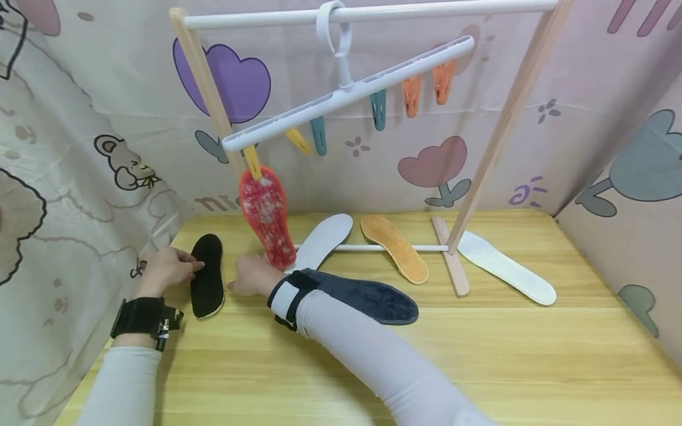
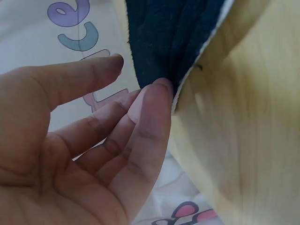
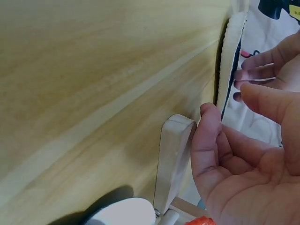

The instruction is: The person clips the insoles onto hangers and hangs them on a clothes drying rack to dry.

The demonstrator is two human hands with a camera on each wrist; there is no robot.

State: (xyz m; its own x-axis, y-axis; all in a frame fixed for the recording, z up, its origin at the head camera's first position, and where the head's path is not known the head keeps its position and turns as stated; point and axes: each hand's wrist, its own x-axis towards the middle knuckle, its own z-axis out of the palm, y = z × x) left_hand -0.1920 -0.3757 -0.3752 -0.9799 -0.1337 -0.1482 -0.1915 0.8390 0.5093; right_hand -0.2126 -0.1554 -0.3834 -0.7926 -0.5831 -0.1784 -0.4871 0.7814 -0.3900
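Near the left end of the table a black insole [image 1: 206, 275] has its edge touched by the fingertips of my left hand [image 1: 167, 271]. In the left wrist view, that hand [image 2: 108, 140] has its thumb apart from the dark insole [image 2: 168, 42], with fingertips at its narrow end. My right hand [image 1: 256, 275] is just right of the insole, beside the stand's foot [image 3: 174, 154]; its fingers [image 3: 206, 140] are loosely bent and hold nothing. Above it, a red insole [image 1: 266, 213] hangs from a yellow clip [image 1: 253, 163].
A white hanger [image 1: 346, 94] tilts down to the left from the stand's top rod [image 1: 442, 10], with teal clips [image 1: 378, 110] and orange clips [image 1: 411, 96]. On the table lie a white insole [image 1: 325, 236], an orange insole [image 1: 395, 248], a dark grey insole [image 1: 373, 300] and a cream insole [image 1: 508, 269].
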